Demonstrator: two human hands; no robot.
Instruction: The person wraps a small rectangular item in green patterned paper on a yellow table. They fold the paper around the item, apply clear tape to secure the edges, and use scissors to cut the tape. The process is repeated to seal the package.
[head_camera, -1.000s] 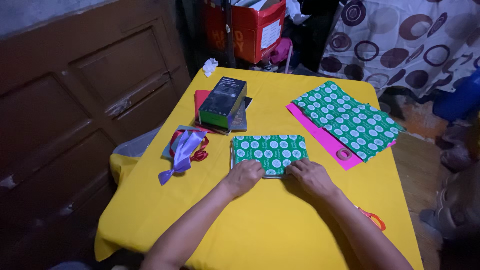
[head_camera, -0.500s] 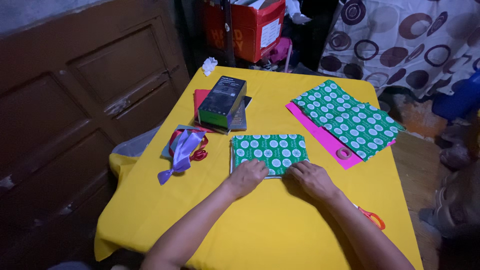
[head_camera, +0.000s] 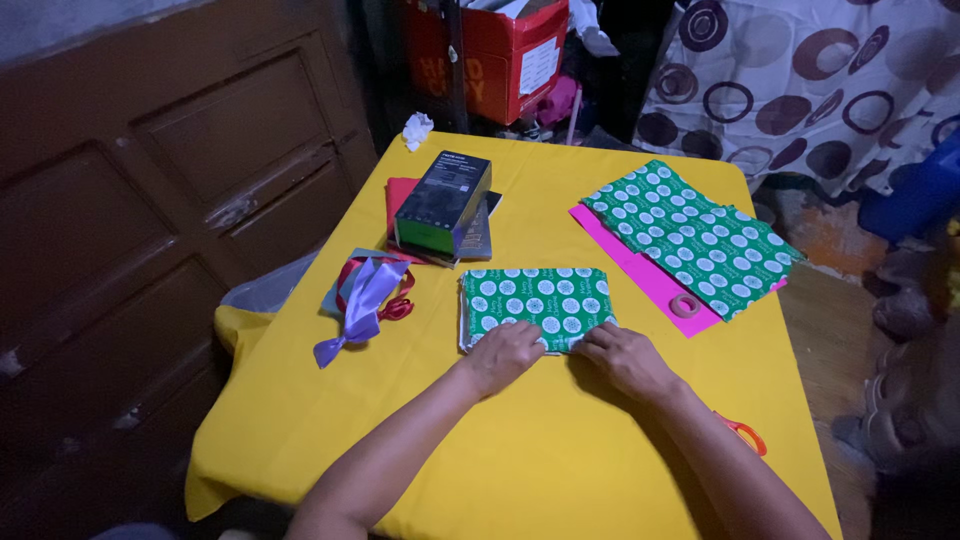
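Nearest the camera, orange-handled scissors (head_camera: 745, 435) lie at the right forearm on the yellow tabletop (head_camera: 520, 460). The left hand (head_camera: 505, 352) and right hand (head_camera: 622, 355) press flat, fingers spread, on the near edge of the flat parcel (head_camera: 535, 303), which sits mid-tabletop; neither hand is clenched. Judgement: the fold should be held down evenly along the whole edge, paper kept taut, so the crease sets square.

The parcel is rectangular, wrapped in green paper with white roundels, smooth and slightly glossy. To the left lie a lavender ribbon (head_camera: 360, 305) and a red ribbon (head_camera: 398, 308), soft and limp. To the right sits a pink tape roll (head_camera: 685, 305) on a pink sheet (head_camera: 640, 270) under spare green paper (head_camera: 695, 238). Farther off stands a dark rigid box (head_camera: 443, 200).
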